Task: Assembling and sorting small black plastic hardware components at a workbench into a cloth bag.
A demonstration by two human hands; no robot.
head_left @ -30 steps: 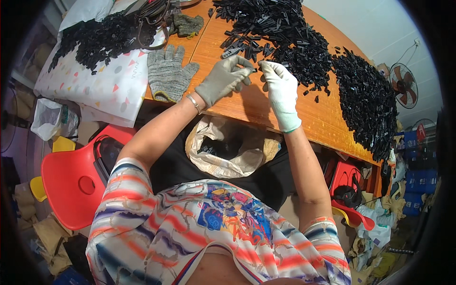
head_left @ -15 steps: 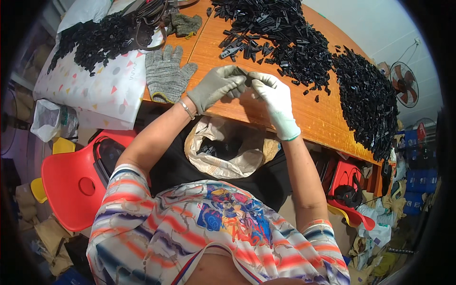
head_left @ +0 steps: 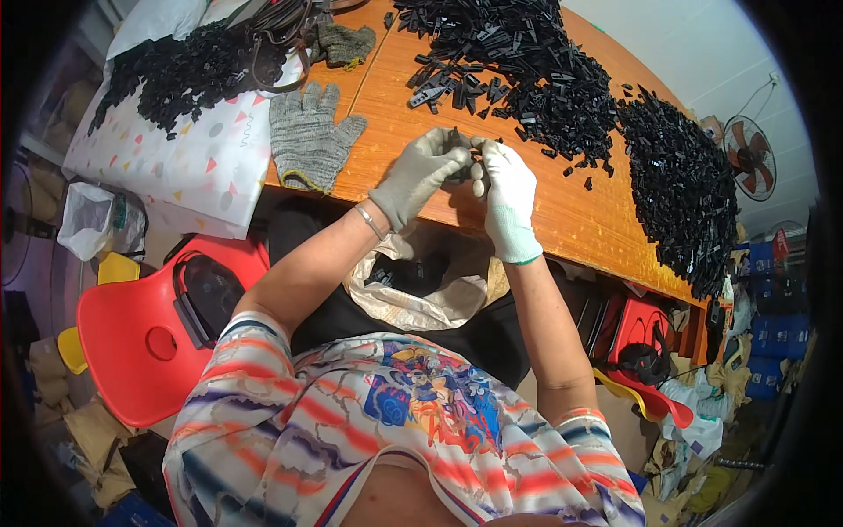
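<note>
Over the near edge of the wooden table (head_left: 562, 215), my two gloved hands meet fingertip to fingertip. My left hand (head_left: 425, 174), in a grey-coated glove, is closed on a small black plastic part (head_left: 456, 138) whose dark tip shows above the fingers. In a white glove with a green cuff, my right hand (head_left: 507, 189) pinches at the part's right side; its fingers hide what exactly they grip. Below, an open white sack (head_left: 395, 303) in my lap has black parts in its bottom. A large heap of black plastic parts (head_left: 509, 70) lies beyond my hands.
Another black heap (head_left: 680, 184) covers the table's right end. At left, smaller black pieces (head_left: 176, 79) lie on a patterned white cloth (head_left: 189, 176). A grey knitted glove (head_left: 312, 132) lies left of my hands. A red chair (head_left: 132, 338) stands to my left, a fan (head_left: 749, 156) at far right.
My left hand has shifted right and slightly down, closer to my right hand. The black part now points up between the fingers.
</note>
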